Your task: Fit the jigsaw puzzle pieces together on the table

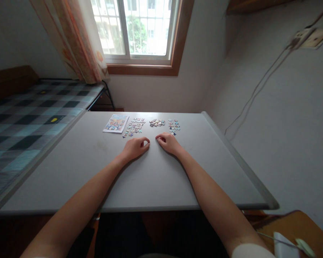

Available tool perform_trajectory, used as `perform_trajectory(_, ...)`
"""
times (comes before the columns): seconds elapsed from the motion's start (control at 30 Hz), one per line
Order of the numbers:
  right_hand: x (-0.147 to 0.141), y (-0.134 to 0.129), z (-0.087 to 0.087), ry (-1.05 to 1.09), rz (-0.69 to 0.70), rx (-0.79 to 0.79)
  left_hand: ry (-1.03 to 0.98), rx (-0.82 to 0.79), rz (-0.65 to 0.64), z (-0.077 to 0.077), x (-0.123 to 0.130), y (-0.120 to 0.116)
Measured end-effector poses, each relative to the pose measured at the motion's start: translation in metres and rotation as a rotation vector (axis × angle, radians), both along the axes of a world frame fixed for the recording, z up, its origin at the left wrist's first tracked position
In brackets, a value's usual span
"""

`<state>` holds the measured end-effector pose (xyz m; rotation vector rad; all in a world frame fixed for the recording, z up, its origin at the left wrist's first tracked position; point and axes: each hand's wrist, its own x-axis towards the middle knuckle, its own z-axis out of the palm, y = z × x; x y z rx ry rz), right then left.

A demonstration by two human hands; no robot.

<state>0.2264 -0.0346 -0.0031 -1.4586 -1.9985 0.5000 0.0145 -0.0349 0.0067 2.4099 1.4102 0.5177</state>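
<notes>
My left hand (136,147) rests on the table (156,179), thumb and forefinger curled into a ring with their tips together. A short gap to its right separates it from my right hand (169,142), whose fingers are also pinched together. Whether either pinch holds a small piece cannot be made out. Beyond my left hand lie spread-out jigsaw pieces (136,126) in loose rows. A heap of jigsaw pieces (157,123) sits in the middle, past both hands. Another group of jigsaw pieces (174,125) is spread just beyond my right hand.
A printed picture sheet (116,123) lies left of the pieces. Left of the table is a bed with a checked cover (56,104). A wall with a hanging cable (254,93) borders the right side. Below right stands a wooden stool or chair (298,224) with white items.
</notes>
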Motion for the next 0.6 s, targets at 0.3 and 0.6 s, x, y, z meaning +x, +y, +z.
perform_trajectory(0.3,-0.0009,-0.0015,0.003,-0.007,-0.004,-0.003,0.003,0.004,0.005,0.0024,0.0013,-0.0013)
perform_trajectory(0.6,0.0008,-0.0013,0.0005,0.002,0.007,0.014,0.005,0.0,0.006,0.0027,0.0019,-0.0022)
